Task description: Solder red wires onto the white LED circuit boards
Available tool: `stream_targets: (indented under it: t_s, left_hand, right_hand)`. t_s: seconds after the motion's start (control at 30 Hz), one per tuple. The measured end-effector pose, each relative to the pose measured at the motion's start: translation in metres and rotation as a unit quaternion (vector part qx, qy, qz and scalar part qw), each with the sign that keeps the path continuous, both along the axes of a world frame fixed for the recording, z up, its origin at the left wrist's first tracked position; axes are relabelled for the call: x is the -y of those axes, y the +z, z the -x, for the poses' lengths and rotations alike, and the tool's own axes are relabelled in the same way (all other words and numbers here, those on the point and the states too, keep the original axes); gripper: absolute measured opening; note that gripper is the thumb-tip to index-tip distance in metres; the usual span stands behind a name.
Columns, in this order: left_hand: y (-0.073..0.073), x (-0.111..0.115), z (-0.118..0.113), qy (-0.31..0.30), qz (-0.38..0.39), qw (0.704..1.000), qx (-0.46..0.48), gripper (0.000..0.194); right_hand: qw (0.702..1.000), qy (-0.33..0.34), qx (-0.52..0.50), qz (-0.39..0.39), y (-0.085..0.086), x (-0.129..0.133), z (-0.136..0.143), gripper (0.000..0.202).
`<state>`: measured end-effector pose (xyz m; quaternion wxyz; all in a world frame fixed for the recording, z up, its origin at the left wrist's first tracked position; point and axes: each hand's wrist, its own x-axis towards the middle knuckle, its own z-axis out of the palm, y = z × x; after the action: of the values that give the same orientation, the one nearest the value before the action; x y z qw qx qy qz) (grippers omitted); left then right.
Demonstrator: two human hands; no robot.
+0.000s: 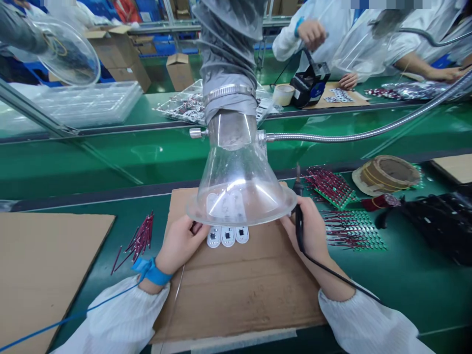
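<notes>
A row of three white rounded circuit boards (227, 237) with small black chips lies on a cardboard sheet (247, 290), partly seen through a clear fume hood (236, 196). At the boards' left edge is my left hand (184, 242), fingers closed in a pinch, the tips partly behind the hood rim. A thin strand of solder wire (180, 285) runs out from under that hand across the cardboard. My right hand (309, 228) grips a soldering iron (298, 221) at the hood's right side, its tip pointing up and away from the boards.
Dark red wires (142, 236) lie on the left. To the right are green boards with red wires (354, 230), a round tape-like roll (387, 172) and a black bundle (438, 221). A metal gooseneck (332, 138) joins the hood. Across the bench, a co-worker's hand (312, 34) is raised.
</notes>
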<state>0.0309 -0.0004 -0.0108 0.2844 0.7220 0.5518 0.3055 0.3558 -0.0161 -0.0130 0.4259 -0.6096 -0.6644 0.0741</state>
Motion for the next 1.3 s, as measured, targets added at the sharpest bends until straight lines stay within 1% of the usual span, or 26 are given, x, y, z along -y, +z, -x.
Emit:
stream_targets:
  t_s: [0.07,0.1,0.27,0.33,0.4,0.5,0.63,0.77,0.87,0.97,1.07,1.13,1.2,1.23,1.27,1.3]
  left_hand:
    - [-0.001,-0.001,0.0,0.0,-0.006,1.0,0.009,0.025]
    - [-0.001,-0.002,0.0,0.0,-0.01,1.0,0.015,0.025]
    - [0.002,-0.002,-0.001,-0.006,-0.02,1.0,0.017,0.028]
    - [0.003,-0.001,-0.002,-0.003,-0.022,1.0,0.01,0.027]
    - [0.004,0.0,-0.003,0.012,-0.028,1.0,0.006,0.027]
    - [0.004,0.001,-0.005,0.035,-0.037,0.999,-0.009,0.025]
    - [0.002,0.0,-0.004,0.027,-0.04,0.998,-0.026,0.023]
    - [0.0,0.001,-0.004,0.017,-0.046,0.998,-0.028,0.023]
    - [0.0,0.002,-0.002,0.009,-0.037,0.999,-0.025,0.023]
    - [-0.001,0.002,0.003,0.019,-0.032,0.999,-0.008,0.023]
    - [0.001,-0.001,0.006,0.02,-0.035,0.999,0.009,0.026]
    - [0.005,-0.001,0.004,0.001,-0.033,0.999,0.005,0.028]
    - [0.013,0.001,-0.006,-0.036,-0.029,0.999,-0.007,0.027]
    - [0.018,0.003,-0.013,-0.065,-0.025,0.997,-0.012,0.026]
    - [0.024,0.005,-0.022,-0.098,-0.021,0.995,-0.016,0.025]
    - [0.029,0.008,-0.032,-0.131,-0.017,0.991,-0.017,0.025]
  right_hand:
    - [1.0,-0.003,0.0,-0.002,0.0,0.0,-0.001,0.023]
    - [1.0,0.007,-0.001,0.003,-0.001,0.0,0.0,0.025]
    - [0.992,0.118,-0.002,0.053,-0.009,0.003,0.004,0.045]
    - [0.987,0.142,-0.006,0.076,-0.01,0.004,0.005,0.052]
    - [0.986,0.146,-0.011,0.083,-0.009,0.004,0.006,0.052]
    - [0.984,0.159,-0.006,0.075,-0.007,0.004,0.007,0.046]
    - [0.98,0.183,0.002,0.082,-0.005,0.006,0.01,0.045]
    - [0.973,0.207,-0.014,0.099,-0.002,0.009,0.012,0.047]
    - [0.973,0.209,-0.02,0.095,0.001,0.01,0.012,0.052]
    - [0.973,0.209,-0.03,0.091,0.003,0.009,0.014,0.055]
    - [0.972,0.211,-0.055,0.09,0.004,0.01,0.015,0.05]
    - [0.975,0.198,-0.067,0.077,0.004,0.011,0.016,0.039]
    - [0.978,0.187,-0.072,0.063,0.005,0.012,0.014,0.022]
    - [0.979,0.183,-0.073,0.059,0.006,0.013,0.014,0.014]
    - [0.978,0.184,-0.073,0.059,0.007,0.014,0.013,0.008]
    - [0.977,0.194,-0.073,0.059,0.007,0.015,0.012,0.008]
